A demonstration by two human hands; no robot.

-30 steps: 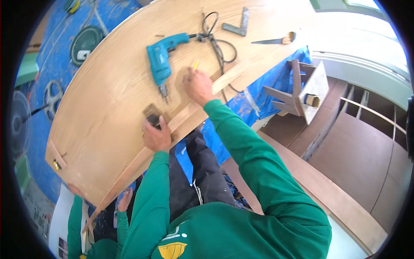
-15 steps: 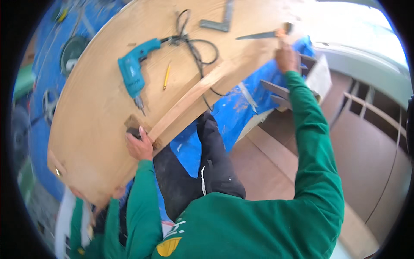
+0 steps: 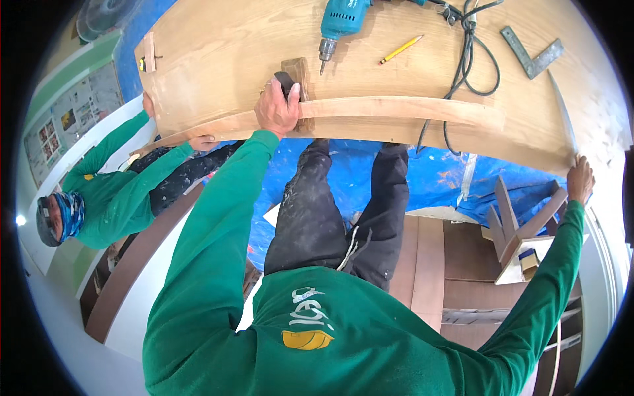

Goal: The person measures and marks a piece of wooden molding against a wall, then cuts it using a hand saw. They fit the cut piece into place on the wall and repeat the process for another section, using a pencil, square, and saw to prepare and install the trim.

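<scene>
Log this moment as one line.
left hand: gripping black-handled block, over wood strip | right hand: holding saw | drill, pencil: on board

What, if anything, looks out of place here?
The black cord of the teal drill: it lies in loose loops on the wooden board, appears to run under the thin wooden strip, and dangles past the near edge, where it could snag.

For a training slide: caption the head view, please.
Left hand on a brown-and-black block by a curved pale wooden strip, right hand holding a slim grey-bladed tool.
</scene>
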